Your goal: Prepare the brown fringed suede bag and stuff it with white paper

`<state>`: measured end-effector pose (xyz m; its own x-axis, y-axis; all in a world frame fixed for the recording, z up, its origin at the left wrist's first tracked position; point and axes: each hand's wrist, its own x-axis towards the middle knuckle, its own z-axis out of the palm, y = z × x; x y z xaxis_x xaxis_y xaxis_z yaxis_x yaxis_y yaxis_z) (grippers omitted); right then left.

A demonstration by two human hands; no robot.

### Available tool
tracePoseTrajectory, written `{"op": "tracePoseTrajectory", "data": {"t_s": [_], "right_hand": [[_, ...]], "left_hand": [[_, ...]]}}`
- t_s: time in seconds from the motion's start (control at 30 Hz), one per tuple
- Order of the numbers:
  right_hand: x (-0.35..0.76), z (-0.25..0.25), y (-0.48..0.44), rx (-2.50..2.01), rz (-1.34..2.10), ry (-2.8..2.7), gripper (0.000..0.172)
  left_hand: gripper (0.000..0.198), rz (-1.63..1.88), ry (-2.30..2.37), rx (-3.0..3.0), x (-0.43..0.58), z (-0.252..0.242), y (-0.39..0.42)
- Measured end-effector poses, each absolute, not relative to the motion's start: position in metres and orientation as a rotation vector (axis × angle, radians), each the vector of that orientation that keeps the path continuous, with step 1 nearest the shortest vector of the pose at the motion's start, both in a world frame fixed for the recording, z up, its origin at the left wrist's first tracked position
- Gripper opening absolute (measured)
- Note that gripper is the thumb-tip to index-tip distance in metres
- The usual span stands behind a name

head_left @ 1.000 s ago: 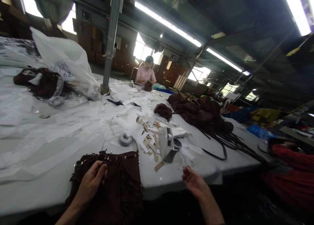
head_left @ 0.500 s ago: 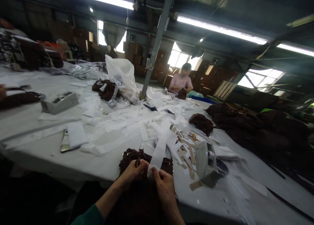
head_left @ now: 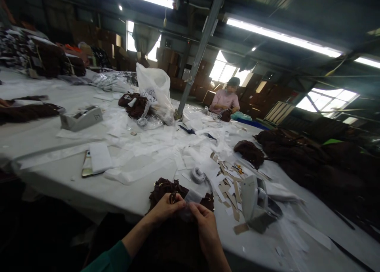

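The left hand (head_left: 166, 209) and right hand (head_left: 205, 221) pinch one translucent white strip (head_left: 194, 196) over one dark-brown fringed bag (head_left: 162, 189), its rim toward twelve o'clock, two grey tape dispensers (head_left: 81, 119) at ten and three.

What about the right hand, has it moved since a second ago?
Yes, leftward: from the near right of the grey tape dispenser, the right hand has crossed to its left, over the brown item.

You are working in dimness: long white tube lamps (head_left: 284, 37) are glaring across the top, bright paned windows (head_left: 228, 71) are burning out at upper centre, dark brown fringed fabric (head_left: 176, 232) is losing detail at lower centre, the right edge blurring.
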<state>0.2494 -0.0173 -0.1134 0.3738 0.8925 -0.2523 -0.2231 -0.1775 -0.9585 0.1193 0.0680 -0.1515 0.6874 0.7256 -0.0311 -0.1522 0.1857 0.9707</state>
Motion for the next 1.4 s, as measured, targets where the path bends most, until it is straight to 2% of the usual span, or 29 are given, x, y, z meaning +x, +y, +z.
{"op": "tracePoseTrajectory", "data": {"t_s": [0.27,0.37,0.53,0.63,0.73,0.9,1.0,1.2,1.4], "right_hand": [[0.255,-0.114,-0.016,-1.213,1.217,-0.291,0.033],[0.255,-0.113,-0.018,-1.155,1.320,-0.217,0.031],[0.242,-0.111,-0.019,-1.082,1.449,-0.221,0.041],[0.240,-0.111,-0.020,-1.038,1.423,-0.226,0.032],[0.243,-0.110,-0.023,-1.000,1.425,-0.202,0.025],[0.249,-0.103,-0.026,-0.960,1.455,-0.168,0.030],[0.250,-0.097,-0.025,-0.985,1.421,-0.194,0.031],[0.256,-0.086,-0.020,-1.031,1.270,-0.256,0.033],[0.266,-0.096,-0.013,-1.048,1.052,-0.100,0.029]], "left_hand": [[0.057,0.752,0.510,0.857,0.125,-0.155,0.065],[0.056,0.795,0.533,1.003,0.125,-0.156,0.064],[0.051,0.907,0.515,1.382,0.119,-0.154,0.060],[0.044,0.950,0.504,1.549,0.118,-0.152,0.057],[0.045,0.917,0.481,1.562,0.118,-0.151,0.054],[0.048,0.826,0.462,1.467,0.118,-0.148,0.055],[0.053,0.776,0.394,1.392,0.120,-0.139,0.060],[0.039,0.679,0.397,1.282,0.126,-0.113,0.068],[0.036,0.687,0.376,1.188,0.124,-0.112,0.066]]}}
